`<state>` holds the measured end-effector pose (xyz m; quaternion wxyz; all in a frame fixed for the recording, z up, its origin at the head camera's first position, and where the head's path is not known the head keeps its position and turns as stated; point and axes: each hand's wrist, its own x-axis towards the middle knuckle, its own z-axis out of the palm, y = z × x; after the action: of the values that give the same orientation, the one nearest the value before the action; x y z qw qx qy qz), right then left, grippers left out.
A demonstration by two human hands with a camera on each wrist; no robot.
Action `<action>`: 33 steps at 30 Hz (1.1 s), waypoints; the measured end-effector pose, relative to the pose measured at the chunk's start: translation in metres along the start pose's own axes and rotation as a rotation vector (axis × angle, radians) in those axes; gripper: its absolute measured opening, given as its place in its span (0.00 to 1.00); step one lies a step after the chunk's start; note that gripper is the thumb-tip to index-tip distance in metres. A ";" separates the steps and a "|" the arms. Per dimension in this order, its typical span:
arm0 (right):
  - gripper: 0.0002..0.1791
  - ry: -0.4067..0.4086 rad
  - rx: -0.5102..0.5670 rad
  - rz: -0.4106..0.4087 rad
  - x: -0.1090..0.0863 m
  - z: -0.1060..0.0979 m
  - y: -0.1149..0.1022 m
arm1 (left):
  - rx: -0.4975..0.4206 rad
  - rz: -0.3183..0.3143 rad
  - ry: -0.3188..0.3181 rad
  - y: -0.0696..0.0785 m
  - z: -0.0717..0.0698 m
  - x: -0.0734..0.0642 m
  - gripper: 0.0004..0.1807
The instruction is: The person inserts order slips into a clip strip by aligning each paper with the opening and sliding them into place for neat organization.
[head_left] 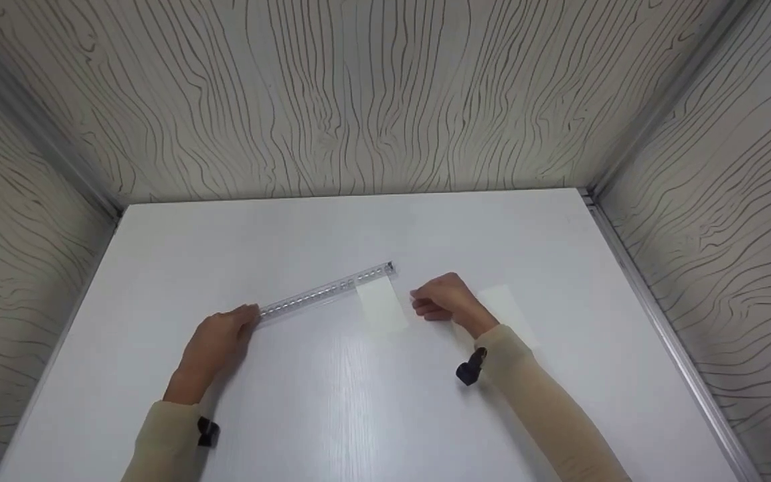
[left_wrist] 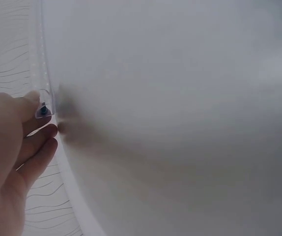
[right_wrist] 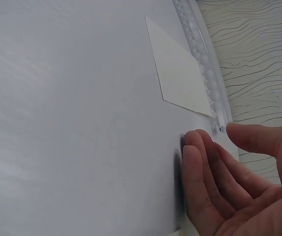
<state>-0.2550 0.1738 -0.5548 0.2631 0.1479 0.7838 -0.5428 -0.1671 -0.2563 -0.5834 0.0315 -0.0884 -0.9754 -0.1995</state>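
A long clear plastic strip with a row of small round beads inside lies slanted across the white table in the head view. Thumb and fingers of my left hand pinch its near left end; the left wrist view shows a dark spot in that clear end. Near the far right end, a cream paper card has its upper edge at the strip and extends toward me. Just right of this card is my right hand, loosely curled around nothing, its fingertips close over the table.
Another pale card lies partly behind my right wrist, with a further pale edge on the wrist's other side. Wood-patterned walls enclose the white table at the back and sides, with metal rails along the corners.
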 end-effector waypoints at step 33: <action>0.33 0.255 -0.372 -0.184 -0.066 -0.105 0.046 | -0.006 0.035 0.030 -0.001 0.003 -0.001 0.17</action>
<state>-0.2041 0.2912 -0.5239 0.1341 0.0924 0.9073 -0.3877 -0.1666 -0.2564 -0.5865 0.0496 -0.1027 -0.9725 -0.2029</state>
